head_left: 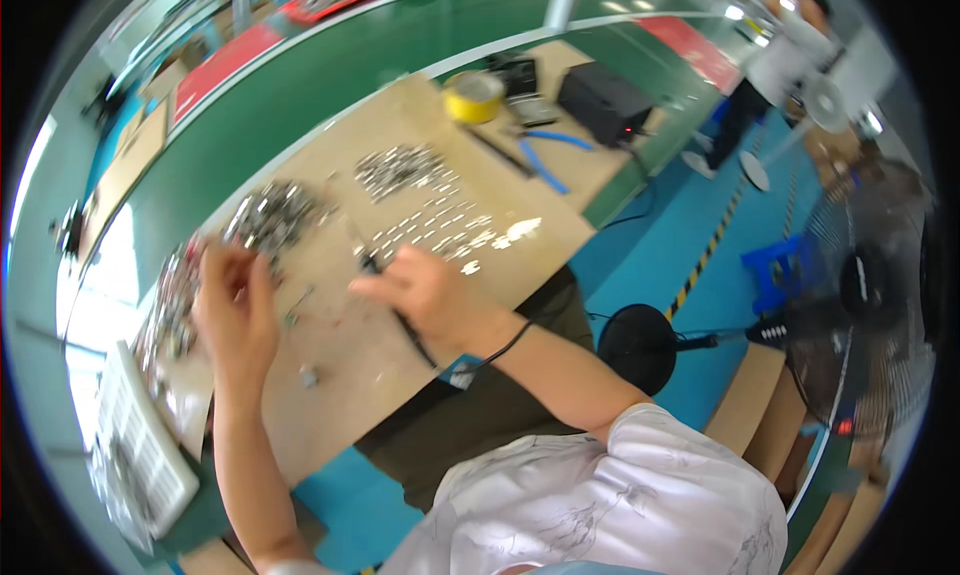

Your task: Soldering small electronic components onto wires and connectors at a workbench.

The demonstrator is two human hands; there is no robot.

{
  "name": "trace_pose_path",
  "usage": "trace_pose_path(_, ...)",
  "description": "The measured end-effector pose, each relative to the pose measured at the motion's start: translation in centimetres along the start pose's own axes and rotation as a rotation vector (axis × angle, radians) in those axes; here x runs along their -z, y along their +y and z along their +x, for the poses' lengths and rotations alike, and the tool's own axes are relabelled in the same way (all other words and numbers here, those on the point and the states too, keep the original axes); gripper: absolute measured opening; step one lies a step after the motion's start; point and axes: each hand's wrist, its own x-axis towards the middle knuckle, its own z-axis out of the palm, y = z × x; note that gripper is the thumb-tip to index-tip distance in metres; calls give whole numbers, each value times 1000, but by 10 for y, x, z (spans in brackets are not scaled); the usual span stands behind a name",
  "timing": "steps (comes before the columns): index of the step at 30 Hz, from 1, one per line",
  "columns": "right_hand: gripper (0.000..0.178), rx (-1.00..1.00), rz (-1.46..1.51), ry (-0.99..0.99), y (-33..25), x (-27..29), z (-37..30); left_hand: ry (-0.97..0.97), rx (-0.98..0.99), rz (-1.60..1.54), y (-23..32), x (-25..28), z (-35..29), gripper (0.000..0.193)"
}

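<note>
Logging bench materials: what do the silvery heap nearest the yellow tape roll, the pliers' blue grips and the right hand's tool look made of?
Silvery heap: likely metal, shiny; bright glints on the pieces.
Blue grips: probably plastic or rubber; even, saturated colour.
Tool in the right hand: dark grip, perhaps plastic; blur leaves finish open.

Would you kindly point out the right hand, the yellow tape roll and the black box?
Right hand [428,292]: head view, back of the hand.
Yellow tape roll [473,110]: head view, outer side.
Black box [606,103]: head view, middle of its casing.
</note>
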Motion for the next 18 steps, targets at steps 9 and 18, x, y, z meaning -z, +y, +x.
trace_pose_path(9, 36, -265, 381, 140, -17, 29, -15, -155, 154, -205, -28, -27, -29, 5)
trace_pose_path(18, 29, -389, 412, 108, -18, 31, -17, -181, 16, -85, -20, -40, -36, 7)
